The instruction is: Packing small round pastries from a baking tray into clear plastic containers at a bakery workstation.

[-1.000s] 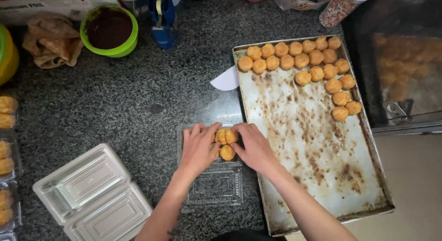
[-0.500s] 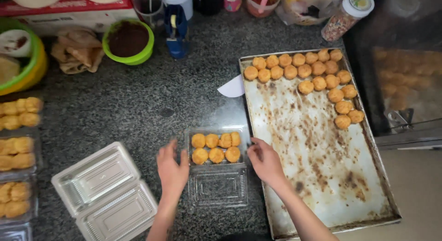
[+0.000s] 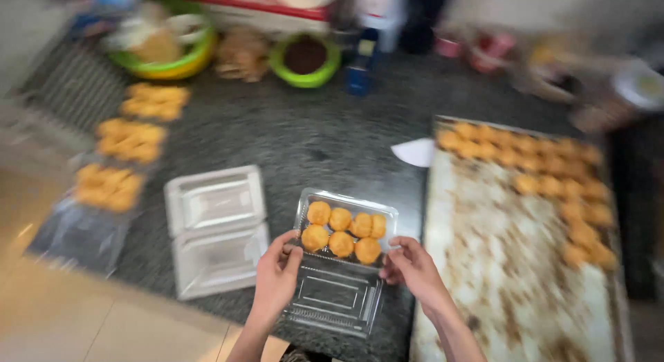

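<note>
A clear plastic clamshell box (image 3: 337,303) lies open on the dark stone counter, its far half filled with several round golden pastries (image 3: 342,230). My left hand (image 3: 277,273) grips the box's left edge at the hinge. At the right edge of the box, my right hand (image 3: 411,265) pinches the rim. The near half, the lid, is empty and lies flat toward me. The picture is blurred by head motion.
A large baking tray (image 3: 484,265) with more pastries (image 3: 539,168) along its far and right sides lies to the right. An empty open clamshell (image 3: 216,227) sits to the left, filled boxes (image 3: 128,144) beyond it. Green bowls (image 3: 304,58) stand at the back.
The view has swung left and blurred. Both hands came off the pastries, spread to the sides of the box, and now grip its left and right edges.
</note>
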